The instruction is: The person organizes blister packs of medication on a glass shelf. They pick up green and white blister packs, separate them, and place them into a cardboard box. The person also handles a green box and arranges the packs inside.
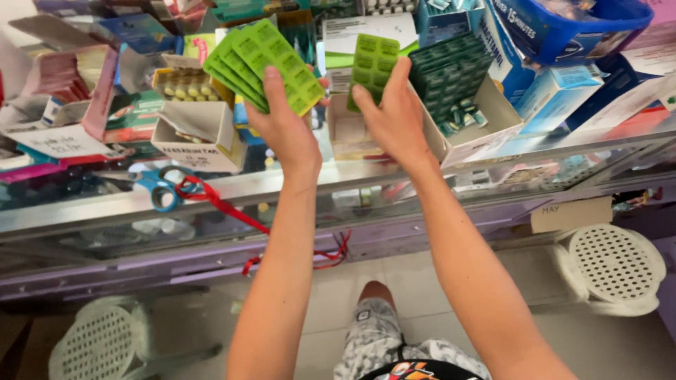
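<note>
Left hand (285, 123) clamped on fanned stack of green blister packs (264, 63), held above its wrist | right hand (394, 116) pinching a single green blister pack (373, 63) by its lower edge | packs likely light, thin, slick foil, bendable; best gripped at edges | below hands: glass counter (282, 184), cluttered boxes; blue scissors (160, 186) left of left wrist; white stools on tiled floor.

Fanned green blister packs (264, 63) raised left; single green blister pack (373, 67), perhaps upright, right.
</note>
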